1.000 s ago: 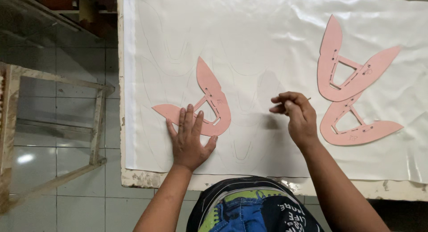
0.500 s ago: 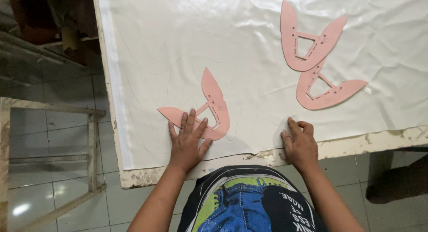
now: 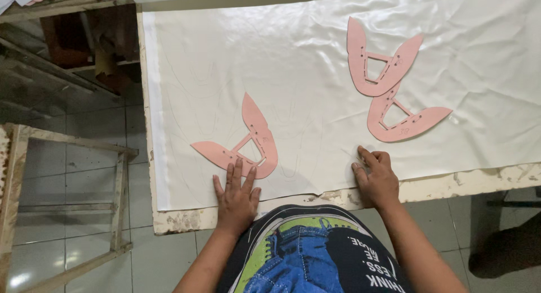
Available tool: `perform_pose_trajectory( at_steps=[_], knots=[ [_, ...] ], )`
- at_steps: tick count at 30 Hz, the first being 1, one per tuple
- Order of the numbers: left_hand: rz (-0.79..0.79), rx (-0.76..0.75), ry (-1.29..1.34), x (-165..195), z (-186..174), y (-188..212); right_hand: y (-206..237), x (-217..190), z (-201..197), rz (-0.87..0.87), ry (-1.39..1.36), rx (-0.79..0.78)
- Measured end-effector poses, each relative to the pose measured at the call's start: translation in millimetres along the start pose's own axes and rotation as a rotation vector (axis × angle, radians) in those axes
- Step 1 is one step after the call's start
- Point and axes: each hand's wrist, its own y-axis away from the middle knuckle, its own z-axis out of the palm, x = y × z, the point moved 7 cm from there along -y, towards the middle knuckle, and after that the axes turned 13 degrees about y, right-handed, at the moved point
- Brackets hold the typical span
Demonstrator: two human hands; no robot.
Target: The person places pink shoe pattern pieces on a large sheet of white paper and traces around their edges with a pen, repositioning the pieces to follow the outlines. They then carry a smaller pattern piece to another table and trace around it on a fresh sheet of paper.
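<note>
My left hand [image 3: 236, 196] lies flat, fingers spread, on the white cloth [image 3: 315, 73], its fingertips touching the lower edge of a pink V-shaped pattern piece [image 3: 248, 143]. My right hand [image 3: 376, 177] rests palm down on the cloth's near edge by the table rim, fingers loosely curled, holding nothing that I can see. Two more pink pattern pieces lie to the upper right: one [image 3: 378, 59] overlapping the top of the other [image 3: 404, 119]. Faint traced outlines show on the cloth around the left piece.
The worn table edge [image 3: 439, 186] runs along the front. A wooden frame [image 3: 67, 208] stands on the tiled floor at left. Dark shelving and clutter [image 3: 84, 39] sit at the upper left. A dark shape [image 3: 507, 248] lies on the floor at right.
My right hand dropped from mid-cloth, where its fingers were pinched together, to the near edge of the cloth. My left hand slid slightly back off the pink piece. The view shifted.
</note>
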Motion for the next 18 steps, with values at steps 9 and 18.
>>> perform_pose_trajectory(
  at_steps=[9,18],
  knots=[
    [-0.115,0.014,-0.008,20,13,-2,-17,37,-8,-0.098,-0.067,-0.024],
    [-0.031,-0.216,0.007,105,82,-37,-16,156,-51,0.060,0.102,0.148]
  ],
)
